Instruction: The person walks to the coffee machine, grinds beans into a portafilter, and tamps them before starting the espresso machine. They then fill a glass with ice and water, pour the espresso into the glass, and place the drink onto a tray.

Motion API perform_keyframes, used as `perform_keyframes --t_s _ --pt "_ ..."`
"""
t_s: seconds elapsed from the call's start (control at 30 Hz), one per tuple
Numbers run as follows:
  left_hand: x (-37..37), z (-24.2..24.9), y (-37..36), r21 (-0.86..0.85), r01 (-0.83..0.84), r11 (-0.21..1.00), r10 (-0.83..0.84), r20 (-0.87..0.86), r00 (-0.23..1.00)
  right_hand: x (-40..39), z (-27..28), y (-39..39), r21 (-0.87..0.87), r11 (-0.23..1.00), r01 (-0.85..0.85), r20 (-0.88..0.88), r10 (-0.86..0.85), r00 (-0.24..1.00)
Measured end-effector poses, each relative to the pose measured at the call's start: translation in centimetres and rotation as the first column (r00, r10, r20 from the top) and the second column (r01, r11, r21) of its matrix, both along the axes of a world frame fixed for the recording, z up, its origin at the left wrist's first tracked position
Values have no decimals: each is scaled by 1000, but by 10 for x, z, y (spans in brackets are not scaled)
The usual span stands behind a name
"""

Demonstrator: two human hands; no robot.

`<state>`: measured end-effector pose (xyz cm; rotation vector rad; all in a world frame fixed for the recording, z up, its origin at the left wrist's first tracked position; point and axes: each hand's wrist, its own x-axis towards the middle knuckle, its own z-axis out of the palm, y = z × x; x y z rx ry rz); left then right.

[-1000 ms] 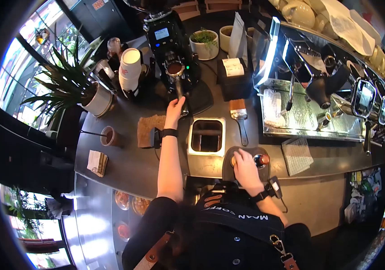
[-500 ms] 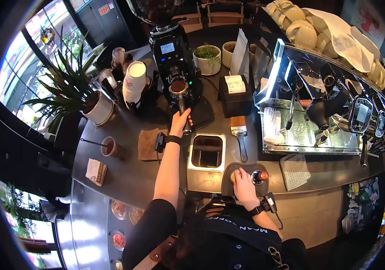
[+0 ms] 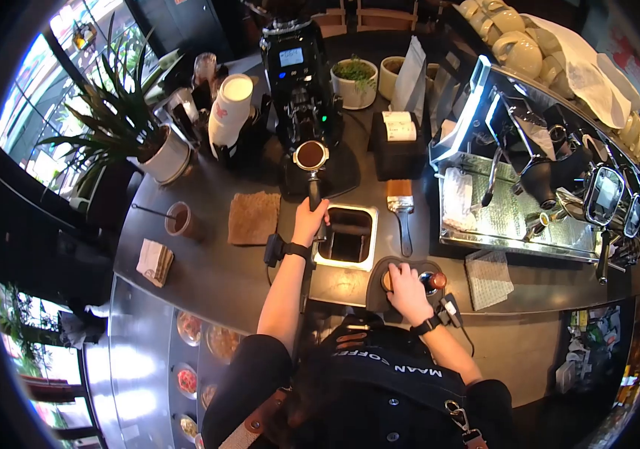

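My left hand [image 3: 309, 223] is wrapped round the black handle of a portafilter [image 3: 311, 156], whose basket holds brown coffee grounds. The basket is in front of the black grinder [image 3: 299, 82], apart from its spout. On the dark mat [image 3: 381, 301] at the counter's front edge, my right hand [image 3: 408, 290] has its fingers closed on a round, wood-coloured tool top [image 3: 388, 280]. Beside that hand on the mat stands another tool with a reddish-brown knob [image 3: 437, 280]. Between the hands lies a steel-rimmed knock box [image 3: 372, 238].
A brush [image 3: 401, 213] lies right of the knock box. The espresso machine [image 3: 529, 224] fills the right side. Left are a brown cloth [image 3: 254, 218], a plastic cup [image 3: 179, 218], napkins [image 3: 155, 262], stacked paper cups [image 3: 228, 112] and a potted plant [image 3: 164, 159]. A printer [image 3: 397, 153] stands behind.
My left hand has drawn the portafilter out of the grinder, toward me and slightly right. My right hand remains on the round tool. The camera view has shifted a little.
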<state>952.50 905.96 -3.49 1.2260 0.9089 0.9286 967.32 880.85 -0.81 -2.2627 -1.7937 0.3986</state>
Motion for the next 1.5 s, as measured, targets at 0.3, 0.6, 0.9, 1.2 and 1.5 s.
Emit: perform_keyframes --t_s 0.3,0.6,0.9,1.2,1.5 --pt "-32 -3 -120 -182 2 983 -4 -9 1000 21 12 17 68 994 -85 -175 95 980" --pt "-43 -26 -168 -181 -48 982 14 -189 982 10 76 101 392 913 -112 -498 313 809" --pt "-38 -29 -171 -131 -92 987 56 -254 966 -11 78 145 338 880 -334 -284 433 855" --pt "-36 -25 -169 -33 -99 995 81 -350 933 -21 77 154 233 868 -438 -131 475 870" --pt "-33 -28 -169 -50 -127 991 104 -326 940 -20 72 159 174 863 -474 -85 493 866"
